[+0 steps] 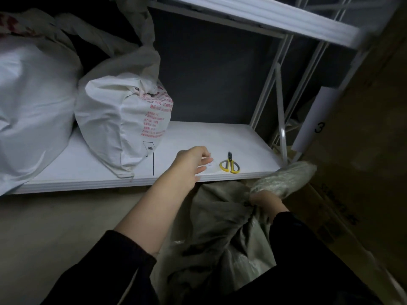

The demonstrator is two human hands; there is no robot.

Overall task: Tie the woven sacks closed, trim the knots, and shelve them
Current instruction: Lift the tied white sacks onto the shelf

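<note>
Hovering open beside the scissors [229, 165] is the left hand [191, 161]; the right hand [265, 200] grips the sack [217, 219].

Black long sleeves [114, 267] (pushed up), bare hands [191, 160].

At mid-frame the left hand [193, 161] hovers with loose fingers over the white shelf [220, 137], just beside yellow-handled scissors [229, 165]. Lower right, the right hand [266, 201] grips the grey sack [220, 227] by its bunched neck. A printed white sack [123, 122] sits on the shelf, centre left.
</note>
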